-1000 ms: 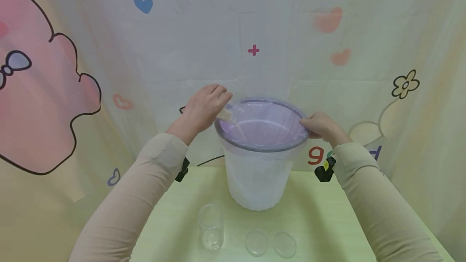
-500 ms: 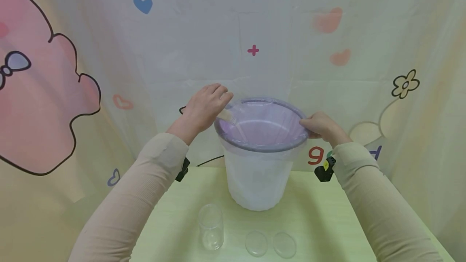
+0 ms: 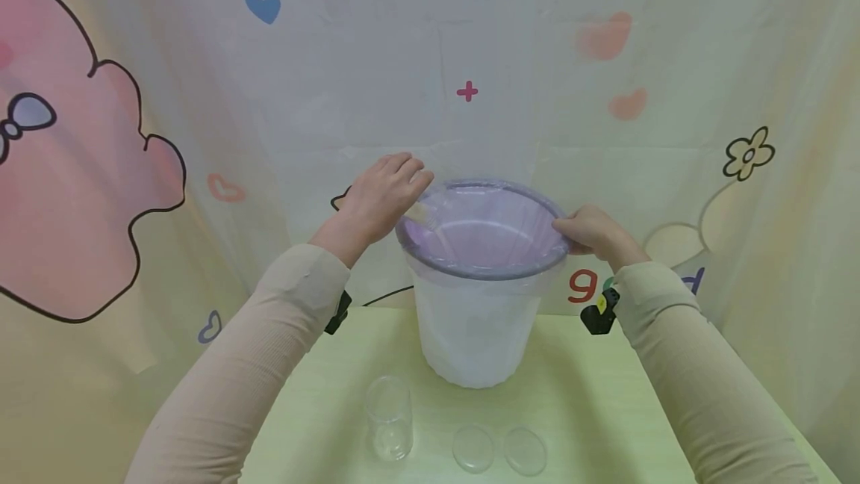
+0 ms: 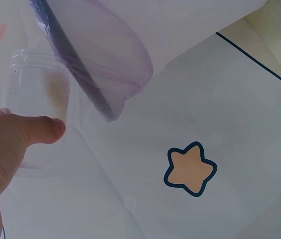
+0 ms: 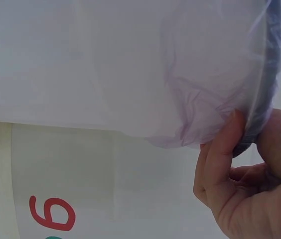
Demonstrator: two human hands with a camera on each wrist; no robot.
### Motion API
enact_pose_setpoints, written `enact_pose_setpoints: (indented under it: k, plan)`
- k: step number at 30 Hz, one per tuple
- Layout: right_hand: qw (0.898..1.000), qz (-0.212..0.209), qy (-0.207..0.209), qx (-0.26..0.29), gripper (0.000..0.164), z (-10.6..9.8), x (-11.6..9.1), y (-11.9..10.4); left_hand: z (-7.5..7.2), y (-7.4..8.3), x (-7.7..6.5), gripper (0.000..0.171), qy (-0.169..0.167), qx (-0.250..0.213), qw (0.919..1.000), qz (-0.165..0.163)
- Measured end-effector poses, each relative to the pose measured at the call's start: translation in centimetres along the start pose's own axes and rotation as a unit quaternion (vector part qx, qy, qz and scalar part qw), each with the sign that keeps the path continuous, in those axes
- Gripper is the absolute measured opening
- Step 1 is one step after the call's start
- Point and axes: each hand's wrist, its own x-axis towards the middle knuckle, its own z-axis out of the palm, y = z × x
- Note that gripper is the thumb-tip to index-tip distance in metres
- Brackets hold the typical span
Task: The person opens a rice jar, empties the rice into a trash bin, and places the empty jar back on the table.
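My left hand [image 3: 386, 196] grips a clear plastic jar [image 4: 33, 94] with a threaded mouth, thumb along its side. Off-white contents [image 4: 56, 92] show through the jar wall. In the head view the jar tips over the left side of a white trash can [image 3: 473, 334], its mouth inside the rim. A thin purple bag lines the can and folds out over its grey rim [image 3: 493, 273]. On the opposite side, my right hand [image 3: 594, 234] pinches the rim and the bag [image 5: 195, 109] between thumb and fingers. The can stands tilted on the table.
A second clear jar [image 3: 390, 420] stands at the front left of the pale green table [image 3: 591, 394]. Two round clear lids [image 3: 473, 449] lie side by side to its right. A printed curtain [image 3: 510, 58] hangs close behind the can.
My left hand has shifted slightly right and tips the jar a little more over the can. My right hand and the can have stayed put.
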Motion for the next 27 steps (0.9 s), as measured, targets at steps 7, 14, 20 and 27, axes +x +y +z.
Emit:
enact_pose_setpoints:
  k: [7,14,20,27]
  plan:
    - [1.0,0.002,0.003,-0.003,0.031,0.05,0.02,0.01,-0.11,0.14,0.15,0.047,-0.007,0.007,0.9999,0.009]
    - [1.0,0.0,0.005,-0.005,0.03,0.09,-0.03,0.0,-0.23,0.24,0.35,0.048,0.0,0.021,0.9996,0.02]
    - [1.0,-0.001,0.005,-0.008,0.031,0.07,-0.05,0.03,-0.02,0.33,0.45,0.047,0.029,0.049,0.9975,0.041]
    - [1.0,-0.001,0.005,-0.006,0.031,0.06,-0.05,0.02,0.08,0.54,0.45,0.051,0.036,0.072,0.9954,0.053]
